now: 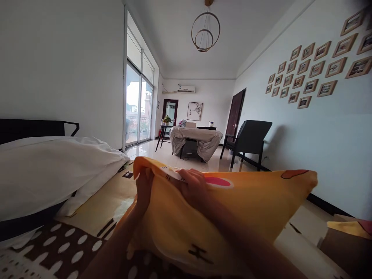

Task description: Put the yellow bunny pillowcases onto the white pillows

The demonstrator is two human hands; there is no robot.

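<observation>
A yellow pillowcase (250, 209) with cartoon prints, among them a pink oval edged in white, is stretched out in front of me. My left hand (144, 184) grips its raised left corner, the fingertips hidden beneath the folded cloth. Along the upper edge, my right hand (193, 185) has its fingers curled over the fabric, beside a white strip with dark marks. The pillowcase's far right corner sticks out unsupported by either hand. Under it lies a patterned bedspread (78, 240), brown with white dots and partly beige.
White bedding (55, 166) is heaped at left, near a black frame (31, 130). A cardboard box (345, 244) with yellow cloth on its edge stands lower right. Beyond are a dark armchair (251, 137), a plastic-covered table (194, 135) and a glass sliding door (139, 104).
</observation>
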